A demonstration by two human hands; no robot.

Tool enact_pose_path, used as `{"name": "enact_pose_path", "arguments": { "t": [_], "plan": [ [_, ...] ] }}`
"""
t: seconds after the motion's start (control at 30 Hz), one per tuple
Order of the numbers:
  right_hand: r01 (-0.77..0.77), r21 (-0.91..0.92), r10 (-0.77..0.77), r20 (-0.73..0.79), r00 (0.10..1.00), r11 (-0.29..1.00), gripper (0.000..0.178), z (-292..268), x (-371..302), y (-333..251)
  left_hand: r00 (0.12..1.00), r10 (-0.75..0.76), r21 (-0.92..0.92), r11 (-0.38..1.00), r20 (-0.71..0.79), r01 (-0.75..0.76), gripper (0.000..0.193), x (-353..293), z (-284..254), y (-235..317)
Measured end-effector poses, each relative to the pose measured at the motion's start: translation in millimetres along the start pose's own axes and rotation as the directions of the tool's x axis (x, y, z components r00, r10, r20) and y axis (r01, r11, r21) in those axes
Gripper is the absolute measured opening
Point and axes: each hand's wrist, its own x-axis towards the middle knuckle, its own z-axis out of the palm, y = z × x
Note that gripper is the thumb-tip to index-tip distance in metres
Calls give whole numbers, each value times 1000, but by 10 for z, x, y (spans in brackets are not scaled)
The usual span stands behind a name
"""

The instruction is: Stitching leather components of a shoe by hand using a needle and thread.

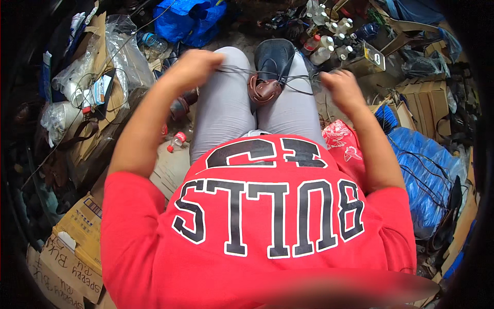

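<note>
A dark navy shoe piece (pixel 274 57) rests on my grey-trousered knees, with a stitched brown leather part (pixel 266 91) at its near end. Loose dark thread (pixel 237 69) stretches from the shoe out to both sides. At the left, my left hand (pixel 194 68) is closed on the thread beside my left knee. On the other side, my right hand (pixel 341 87) is closed around the thread, off to the right of my right knee. Both hands are apart from the shoe itself. Another brown shoe (pixel 181 105) lies partly hidden left of my left thigh.
Several small bottles (pixel 325 50) stand beyond my right knee. A blue plastic bag (pixel 189 19) lies ahead, and another blue bag (pixel 424 177) sits at the right. Cardboard boxes (pixel 77 247) and clear plastic (pixel 121 56) crowd the left. A red-capped bottle (pixel 176 141) lies by my left thigh.
</note>
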Motion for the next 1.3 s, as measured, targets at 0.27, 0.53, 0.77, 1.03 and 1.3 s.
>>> {"name": "enact_pose_path", "arguments": {
  "t": [0.27, 0.53, 0.77, 1.03, 1.3],
  "plan": [
    [310, 844, 162, -265, 950, -437, 17, -330, 158, 445, 921, 130, -756, 535, -367, -376, 13, -349, -927, -3],
    [290, 672, 142, -267, 953, -681, 40, -843, 151, -354, 906, 422, -959, 239, -36, -149, 32, -429, -582, 803],
    [-241, 587, 152, 197, 968, 773, 26, -267, -663, 658, 967, 162, 326, 941, -198, -91, 17, -621, -955, -356],
    [-792, -384, 864, 36, 502, 476, 41, -895, -3047, 3430, 425, -379, 341, 269, -822, 901, 36, -2043, -3365, -1586],
    [-153, 258, 163, -14, 987, 954, 43, -136, -519, 1226, 902, 220, 187, 969, -370, -160, 49, -343, -418, -254]
  ]
}}
